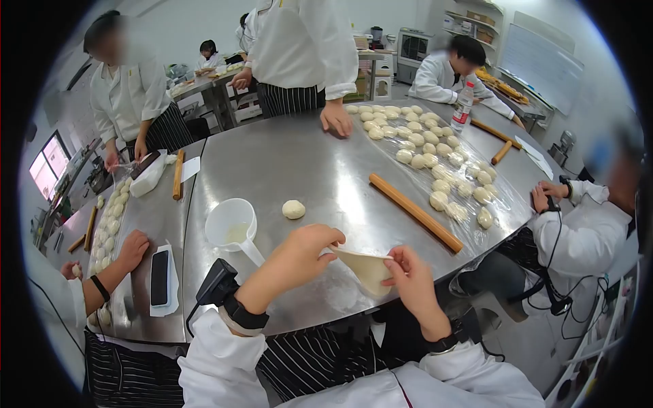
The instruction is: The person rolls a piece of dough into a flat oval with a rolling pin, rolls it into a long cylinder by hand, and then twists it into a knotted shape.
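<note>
Head view: dough sheet point(369, 270) hangs pinched between both hands' fingers point(394, 264).

Bright, diffuse indoor light; strong glare streaks on steel surface point(272, 163). Window point(51, 162) at left glows pale. Fisheye frame: edges curved, corners black. Some faces blurred.

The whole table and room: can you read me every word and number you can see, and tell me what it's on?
I can't read any words, numbers or signs here.
Bottle: its red and white label is too small and blurred.
Whiteboard: anything on it is too faint.
Brown box on the shelf: too small.
Jug: I can't make out any.
</note>
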`<state>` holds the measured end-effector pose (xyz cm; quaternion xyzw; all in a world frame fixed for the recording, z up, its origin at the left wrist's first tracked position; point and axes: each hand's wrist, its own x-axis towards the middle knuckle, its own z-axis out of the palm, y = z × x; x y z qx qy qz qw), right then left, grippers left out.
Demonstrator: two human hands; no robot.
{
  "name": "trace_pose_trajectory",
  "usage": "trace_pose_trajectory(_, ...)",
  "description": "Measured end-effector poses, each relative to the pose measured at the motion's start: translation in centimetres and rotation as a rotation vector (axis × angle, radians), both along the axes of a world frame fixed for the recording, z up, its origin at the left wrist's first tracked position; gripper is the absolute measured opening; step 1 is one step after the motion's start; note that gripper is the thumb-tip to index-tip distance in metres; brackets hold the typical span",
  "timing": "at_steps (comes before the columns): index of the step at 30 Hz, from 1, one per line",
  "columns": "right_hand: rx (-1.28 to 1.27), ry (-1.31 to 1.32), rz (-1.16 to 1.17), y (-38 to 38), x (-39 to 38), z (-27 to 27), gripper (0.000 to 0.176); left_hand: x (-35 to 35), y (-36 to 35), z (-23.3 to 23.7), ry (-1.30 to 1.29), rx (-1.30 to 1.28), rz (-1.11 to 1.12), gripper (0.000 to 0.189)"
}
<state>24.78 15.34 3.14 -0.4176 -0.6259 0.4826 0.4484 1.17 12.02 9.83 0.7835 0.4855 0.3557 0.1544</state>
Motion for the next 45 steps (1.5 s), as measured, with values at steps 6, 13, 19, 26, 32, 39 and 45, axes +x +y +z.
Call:
trace_pose_trajectory(6, 0.465, -0.309, 0.174, 5.3, -1.5, 5.8, 0.016, -0.4, -0.2, 1.0, 0.164, 0.069, 0.231, 0.012)
trace_pose_trajectory(13, 0.653, -0.351, 0.403, 8.9, -4.8, 3.6, 0.013, -4.3, 0.6, -2.4, 0.23, 0.262, 0.358, 0.014)
trace_pose_trajectory(19, 0.8, -0.466, 0.449, 7.3, -3.4, -2.9, 0.018, -3.3, -2.6, -8.6, 0.453, 0.201, 0.189, 0.02)
trace_pose_trajectory(26, 0.938, -0.508, 0.458, 6.7, -2.7, -2.3, 0.015, -3.1, -2.6, -8.4, 0.576, 0.313, 0.124, 0.024)
trace_pose_trajectory(32, 1.031, -0.562, 0.513, 7.1, -1.7, -2.6, 0.018, -3.2, -3.7, -8.3, 0.565, 0.195, 0.065, 0.029)
trace_pose_trajectory(39, 0.987, -0.685, 0.51, 4.8, 0.3, -2.6, 0.032, -2.1, -7.3, -8.6, 0.436, 0.189, 0.21, 0.029)
trace_pose_trajectory(45, 1.042, -0.82, 0.485, 2.3, 2.8, -1.8, 0.037, -0.3, -10.4, -8.9, 0.428, 0.159, 0.338, 0.034)
